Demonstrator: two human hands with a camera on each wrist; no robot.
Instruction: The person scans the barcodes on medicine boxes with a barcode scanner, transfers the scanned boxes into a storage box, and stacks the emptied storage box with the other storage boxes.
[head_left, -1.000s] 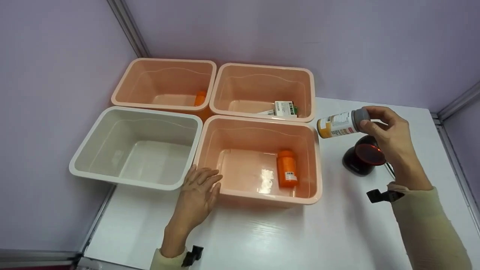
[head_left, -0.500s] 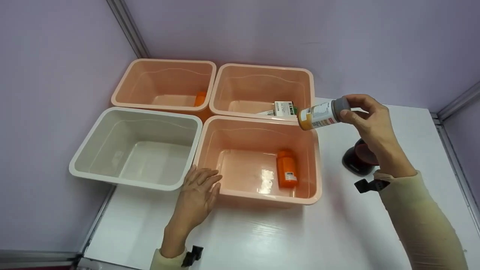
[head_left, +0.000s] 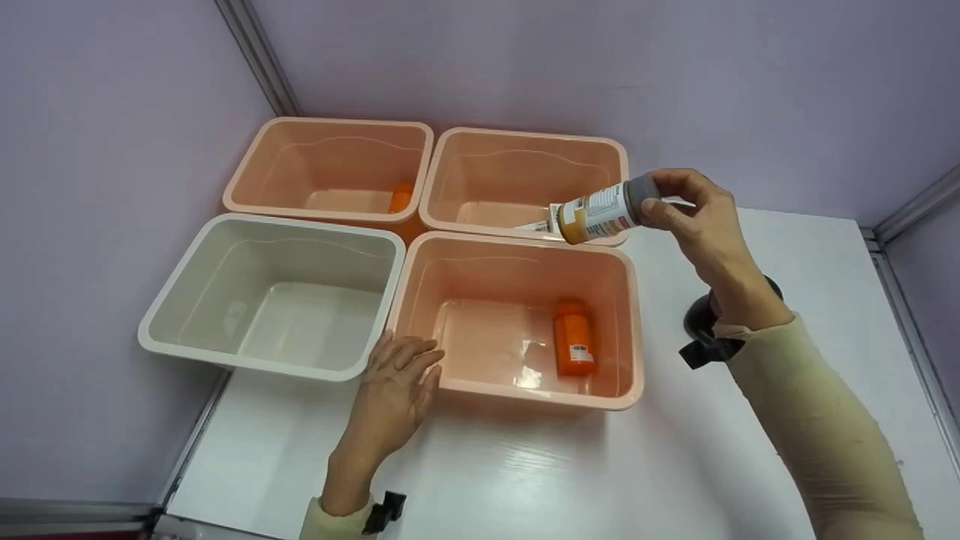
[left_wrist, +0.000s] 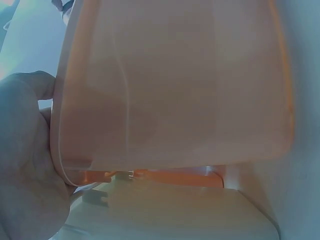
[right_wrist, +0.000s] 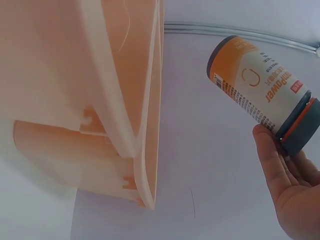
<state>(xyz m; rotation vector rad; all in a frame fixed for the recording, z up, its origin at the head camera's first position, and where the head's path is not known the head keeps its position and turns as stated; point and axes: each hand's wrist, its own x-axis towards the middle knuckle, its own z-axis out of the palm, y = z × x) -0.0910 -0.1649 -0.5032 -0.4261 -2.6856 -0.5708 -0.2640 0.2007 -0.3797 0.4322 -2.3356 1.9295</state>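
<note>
Nearest, the left hand (head_left: 394, 390) lies flat with fingers extended on the white tabletop (head_left: 525, 480), touching the front left corner of the near peach bin (head_left: 634, 330), which contains an orange bottle (head_left: 574, 337). Farther right, the right hand (head_left: 694, 217) pinches the grey cap of a labelled bottle (head_left: 596, 214), held tilted on its side above the rim between the near bin and the far right peach bin (head_left: 525, 135). Its body is orange-yellow under a white printed label.
</note>
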